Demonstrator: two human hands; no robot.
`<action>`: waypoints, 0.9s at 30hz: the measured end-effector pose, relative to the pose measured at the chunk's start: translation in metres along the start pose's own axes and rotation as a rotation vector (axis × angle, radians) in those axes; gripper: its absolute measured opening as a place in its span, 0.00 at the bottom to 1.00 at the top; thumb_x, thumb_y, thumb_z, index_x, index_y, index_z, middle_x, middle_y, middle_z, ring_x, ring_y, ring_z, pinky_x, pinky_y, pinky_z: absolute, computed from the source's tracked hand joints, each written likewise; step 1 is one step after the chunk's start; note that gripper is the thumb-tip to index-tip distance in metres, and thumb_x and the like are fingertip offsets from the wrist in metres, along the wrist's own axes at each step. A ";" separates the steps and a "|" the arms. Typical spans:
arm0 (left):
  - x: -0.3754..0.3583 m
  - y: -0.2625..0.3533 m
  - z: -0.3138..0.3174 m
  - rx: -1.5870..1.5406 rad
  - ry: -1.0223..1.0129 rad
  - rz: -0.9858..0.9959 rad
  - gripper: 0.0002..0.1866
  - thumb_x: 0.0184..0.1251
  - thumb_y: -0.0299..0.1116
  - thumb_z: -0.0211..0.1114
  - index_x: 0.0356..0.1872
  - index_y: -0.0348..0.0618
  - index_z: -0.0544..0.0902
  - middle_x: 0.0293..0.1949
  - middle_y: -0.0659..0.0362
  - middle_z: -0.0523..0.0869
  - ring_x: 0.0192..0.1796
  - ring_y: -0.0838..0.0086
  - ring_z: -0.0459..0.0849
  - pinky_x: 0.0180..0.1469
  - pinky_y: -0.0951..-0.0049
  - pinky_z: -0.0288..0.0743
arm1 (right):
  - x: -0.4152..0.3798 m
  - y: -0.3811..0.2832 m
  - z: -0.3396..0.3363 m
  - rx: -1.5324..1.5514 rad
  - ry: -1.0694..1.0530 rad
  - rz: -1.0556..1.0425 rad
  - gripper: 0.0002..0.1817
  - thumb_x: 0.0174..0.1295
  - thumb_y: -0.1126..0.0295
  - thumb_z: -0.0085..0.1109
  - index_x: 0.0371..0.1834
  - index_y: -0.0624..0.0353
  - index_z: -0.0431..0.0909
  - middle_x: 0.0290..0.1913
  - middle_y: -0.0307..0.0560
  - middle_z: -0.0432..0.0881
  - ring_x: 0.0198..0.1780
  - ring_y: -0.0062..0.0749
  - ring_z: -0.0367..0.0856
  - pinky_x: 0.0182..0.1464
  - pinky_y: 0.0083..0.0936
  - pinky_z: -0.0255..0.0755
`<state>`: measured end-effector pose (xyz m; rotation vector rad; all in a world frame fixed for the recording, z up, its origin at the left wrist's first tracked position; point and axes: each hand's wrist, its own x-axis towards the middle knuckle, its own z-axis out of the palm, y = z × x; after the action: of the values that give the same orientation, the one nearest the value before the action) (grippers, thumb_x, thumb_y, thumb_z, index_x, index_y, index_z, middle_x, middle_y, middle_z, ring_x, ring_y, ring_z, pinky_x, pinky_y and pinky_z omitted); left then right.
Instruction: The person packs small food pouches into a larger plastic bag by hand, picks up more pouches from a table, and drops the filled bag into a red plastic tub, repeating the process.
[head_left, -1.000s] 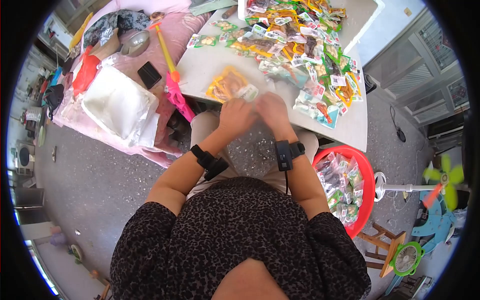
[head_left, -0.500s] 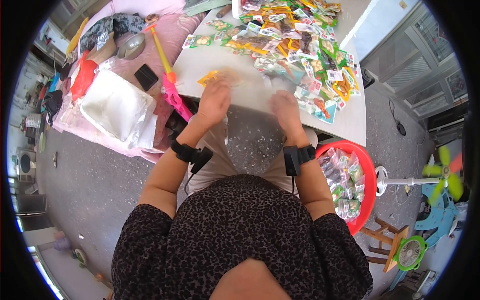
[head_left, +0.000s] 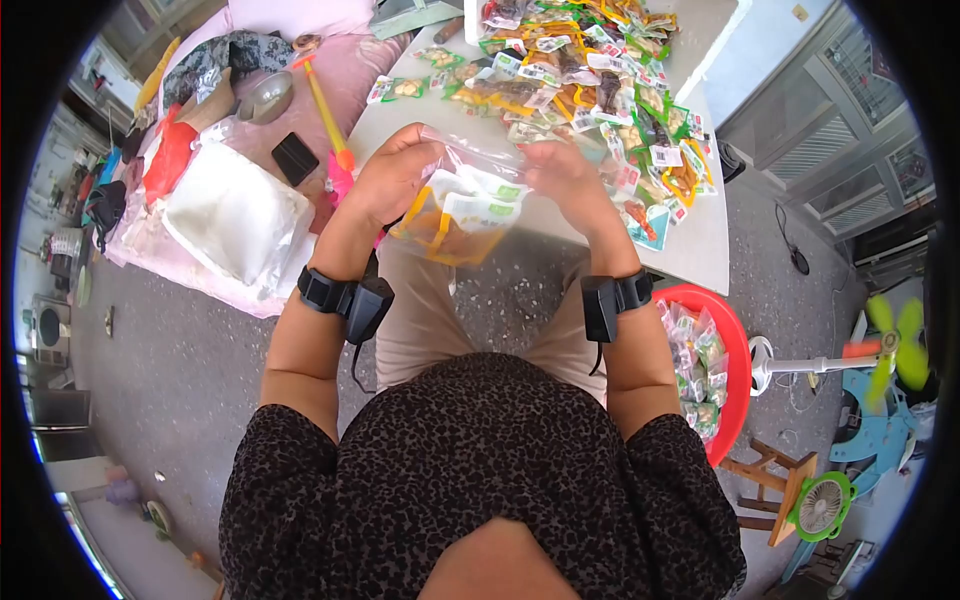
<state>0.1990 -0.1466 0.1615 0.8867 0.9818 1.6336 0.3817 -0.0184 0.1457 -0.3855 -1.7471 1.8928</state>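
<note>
Between my two hands hangs a clear zip bag (head_left: pixel 462 215) with yellow-and-white food packets inside, held over the near edge of the table. My left hand (head_left: pixel 395 175) pinches the bag's upper left corner. At the upper right corner, my right hand (head_left: pixel 568 180) grips the bag with fingers closed. Just beyond the bag, a big heap of small snack packets (head_left: pixel 590 85) covers the far and right part of the white table (head_left: pixel 385 120). A few green-edged packets (head_left: pixel 405 88) lie apart at the heap's left side.
A red basin (head_left: pixel 735 370) of bagged packets stands on the floor at my right. On the pink-covered bed (head_left: pixel 140 240) to my left lie a white plastic sheet (head_left: pixel 235 215), a black phone (head_left: pixel 295 158) and a metal bowl (head_left: pixel 267 98). A fan (head_left: pixel 888 345) stands farther right.
Both hands have risen from the tabletop and come nearer. The bag, flat and blurred on the table before, now hangs upright between them with its packets visible.
</note>
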 end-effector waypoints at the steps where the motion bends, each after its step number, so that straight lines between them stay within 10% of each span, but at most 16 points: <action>1: -0.002 -0.003 0.001 0.030 -0.021 0.033 0.04 0.55 0.25 0.49 0.30 0.37 0.72 0.31 0.59 0.77 0.35 0.77 0.74 0.42 0.77 0.67 | -0.003 -0.001 0.001 -0.096 -0.037 0.012 0.07 0.50 0.76 0.53 0.33 0.63 0.70 0.32 0.37 0.73 0.35 0.17 0.70 0.37 0.14 0.64; 16: -0.003 -0.021 0.013 0.158 -0.030 0.069 0.04 0.58 0.27 0.50 0.33 0.39 0.72 0.34 0.62 0.76 0.39 0.81 0.71 0.44 0.79 0.64 | -0.035 -0.023 -0.014 -0.516 0.082 -0.167 0.05 0.51 0.75 0.52 0.29 0.64 0.70 0.28 0.38 0.72 0.30 0.19 0.69 0.34 0.15 0.64; 27: -0.028 -0.046 0.044 0.175 -0.057 -0.026 0.04 0.59 0.26 0.49 0.33 0.38 0.71 0.33 0.62 0.76 0.37 0.81 0.72 0.42 0.80 0.65 | -0.067 -0.025 -0.005 -0.902 -0.175 -0.198 0.09 0.50 0.67 0.48 0.29 0.62 0.70 0.28 0.52 0.73 0.33 0.47 0.70 0.35 0.35 0.63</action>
<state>0.2627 -0.1574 0.1347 1.0279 1.1044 1.5091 0.4441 -0.0511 0.1598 -0.3427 -2.5824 0.9303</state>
